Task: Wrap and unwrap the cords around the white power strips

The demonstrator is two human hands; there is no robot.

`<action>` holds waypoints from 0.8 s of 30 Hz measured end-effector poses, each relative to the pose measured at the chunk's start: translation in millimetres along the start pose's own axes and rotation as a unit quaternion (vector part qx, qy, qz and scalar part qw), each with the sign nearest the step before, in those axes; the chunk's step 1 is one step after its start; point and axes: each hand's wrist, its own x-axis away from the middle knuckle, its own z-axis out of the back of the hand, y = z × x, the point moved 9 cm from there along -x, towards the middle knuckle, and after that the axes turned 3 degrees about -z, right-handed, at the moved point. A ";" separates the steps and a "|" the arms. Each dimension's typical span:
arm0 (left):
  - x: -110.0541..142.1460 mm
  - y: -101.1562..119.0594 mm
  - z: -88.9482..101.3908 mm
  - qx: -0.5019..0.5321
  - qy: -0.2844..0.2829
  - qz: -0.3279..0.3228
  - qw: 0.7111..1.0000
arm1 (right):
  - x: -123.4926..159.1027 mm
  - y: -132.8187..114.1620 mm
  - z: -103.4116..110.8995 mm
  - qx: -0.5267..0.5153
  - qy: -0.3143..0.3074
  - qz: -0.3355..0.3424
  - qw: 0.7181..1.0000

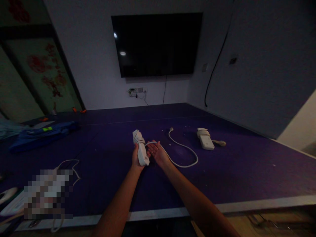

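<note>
My left hand [136, 158] is wrapped round a white power strip [142, 154], which it holds tilted above the purple surface. Several turns of the white cord [184, 145] are wound round the strip's far end. From there the loose length runs over my right hand [158, 153], curves out to the right and ends in a plug [171, 129] lying on the surface. That right hand is palm up beside the strip, its fingers stretched out and apart, with the cord lying against them. To the right lies a second white power strip [206, 142] with its cord wound round it.
Blue cloth [44, 133] lies at the far left. A pixelated patch [49, 194] hides something at the near left, beside a loose white cable [76, 169]. The pale table edge [158, 214] runs in front of me. A television [158, 46] hangs on the back wall.
</note>
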 end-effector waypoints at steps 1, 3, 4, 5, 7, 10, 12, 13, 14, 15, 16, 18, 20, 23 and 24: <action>1.4 2.0 -1.3 0.010 -0.002 -0.002 1.000 | -0.7 1.2 0.5 -0.018 -0.004 -0.008 1.000; 3.5 6.8 -3.8 0.032 -0.005 -0.014 0.999 | -1.8 1.8 2.9 -0.043 -0.004 -0.019 0.999; 4.1 8.6 -4.4 0.043 -0.005 -0.019 0.999 | -2.3 1.0 4.5 -0.052 -0.001 -0.022 0.998; 4.5 9.6 -4.5 0.056 -0.004 -0.022 0.998 | -2.7 -0.4 6.0 -0.059 0.001 -0.024 0.998; 4.4 8.5 -3.6 0.076 0.000 -0.015 0.997 | -3.6 -4.8 9.3 -0.067 0.006 -0.021 0.997; 3.2 1.5 -1.8 0.082 -0.004 0.017 0.996 | -5.0 -9.3 15.2 -0.084 0.023 -0.022 0.996; 1.8 1.0 0.3 0.081 -0.006 0.012 0.997 | -6.1 -8.1 20.0 -0.102 0.044 -0.034 0.993; 1.2 1.5 1.2 0.077 -0.006 0.004 0.997 | -6.6 -6.5 22.4 -0.110 0.055 -0.042 0.992; 0.8 1.3 1.8 0.070 -0.007 0.001 0.998 | -7.2 -4.8 24.8 -0.115 0.066 -0.051 0.990; 0.7 0.3 1.7 0.060 -0.011 0.002 0.998 | -7.7 -3.2 27.1 -0.115 0.076 -0.058 0.989; 0.8 -1.1 1.2 0.047 -0.016 0.006 0.999 | -8.1 -2.0 29.8 -0.111 0.087 -0.064 0.988; 1.2 -3.7 0.5 0.022 -0.027 0.014 0.999 | -8.6 -1.0 34.5 -0.081 0.103 -0.071 0.989; 0.9 -2.5 2.0 0.006 -0.027 0.004 1.000 | -8.4 -0.9 36.7 -0.023 0.105 -0.075 0.991; -1.0 3.8 6.9 -0.009 -0.011 -0.028 1.000 | -6.4 1.4 36.8 0.088 0.106 -0.088 0.987; -1.8 5.6 8.3 -0.015 -0.007 -0.034 0.999 | -5.6 2.2 36.2 0.124 0.109 -0.088 0.982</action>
